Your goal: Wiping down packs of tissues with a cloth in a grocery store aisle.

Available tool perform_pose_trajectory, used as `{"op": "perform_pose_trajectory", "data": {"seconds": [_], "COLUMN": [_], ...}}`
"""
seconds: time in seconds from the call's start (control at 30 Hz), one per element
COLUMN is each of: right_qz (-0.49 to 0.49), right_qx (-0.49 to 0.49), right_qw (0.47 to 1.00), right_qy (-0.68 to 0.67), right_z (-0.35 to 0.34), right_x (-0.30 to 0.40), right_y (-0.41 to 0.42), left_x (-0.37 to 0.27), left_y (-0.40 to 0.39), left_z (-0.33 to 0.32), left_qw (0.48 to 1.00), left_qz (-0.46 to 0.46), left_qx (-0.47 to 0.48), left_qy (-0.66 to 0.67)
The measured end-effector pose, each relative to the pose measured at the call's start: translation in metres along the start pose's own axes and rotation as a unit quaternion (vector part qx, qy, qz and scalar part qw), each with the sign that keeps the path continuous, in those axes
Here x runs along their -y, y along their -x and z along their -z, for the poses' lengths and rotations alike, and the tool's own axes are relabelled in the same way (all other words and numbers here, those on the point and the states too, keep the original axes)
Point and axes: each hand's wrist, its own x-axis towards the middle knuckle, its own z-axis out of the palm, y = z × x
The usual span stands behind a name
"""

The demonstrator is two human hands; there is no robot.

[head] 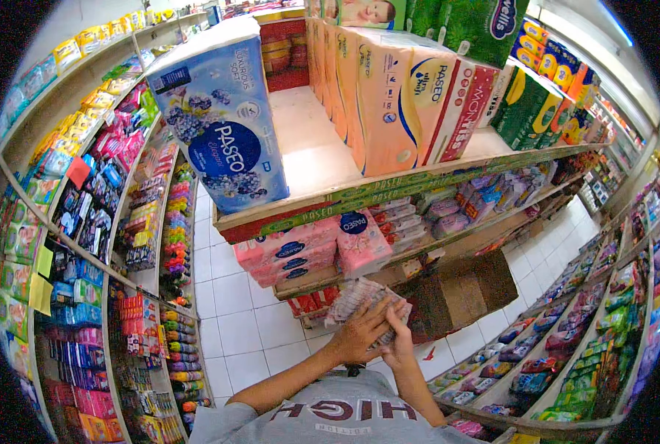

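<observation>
A clear-wrapped pack with a pale, reddish pattern (pixel 357 299) is held between my hands, in front of my grey shirt. My left hand (pixel 366 327) lies across its top with the fingers spread over the wrapping. From the right side, my right hand (pixel 399 338) grips the pack's edge, its fingertips close to those of the left. Just beyond the pack, pink Paseo tissue packs (pixel 291 252) lie on the lower shelf, one of them (pixel 360 238) jutting at the shelf's edge. What the held pack contains cannot be told.
On the upper shelf (pixel 307 139) stand a blue Paseo pack (pixel 224 127), peach Paseo packs (pixel 396 105) and red-white Montiss packs (pixel 463 111). A brown cardboard piece (pixel 463 294) is at the shelf's foot. Stocked racks line the left (pixel 113 266) and right (pixel 529 355), with white floor tiles (pixel 235 322) between.
</observation>
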Motion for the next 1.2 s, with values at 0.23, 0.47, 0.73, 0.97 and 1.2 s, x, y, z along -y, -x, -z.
{"op": "perform_pose_trajectory", "data": {"seconds": [0.23, 0.47, 0.73, 0.97, 1.2], "right_qz": [-0.014, 0.060, 0.158, 0.168, 0.175], "right_qx": [0.057, 0.136, -0.007, 0.012, 0.015], "right_qw": [0.988, 0.972, 0.975, 0.959, 0.961], "right_qy": [0.141, 0.179, 0.155, 0.230, 0.214], "right_z": [0.025, 0.062, 0.091, 0.135, 0.139], "right_x": [0.012, 0.071, 0.125, 0.112, 0.104], "right_y": [-0.016, -0.031, -0.063, -0.074, -0.067], "left_x": [0.011, 0.028, 0.066, 0.163, 0.120], "left_y": [-0.002, -0.024, -0.107, -0.121, -0.155], "left_z": [0.005, 0.030, 0.073, 0.031, 0.070], "left_qw": [0.996, 0.994, 0.933, 0.894, 0.877], "left_qz": [-0.002, 0.049, -0.049, -0.132, -0.155], "left_qx": [-0.009, -0.084, 0.183, 0.200, 0.286], "left_qy": [-0.084, 0.047, -0.305, -0.378, -0.354]}}
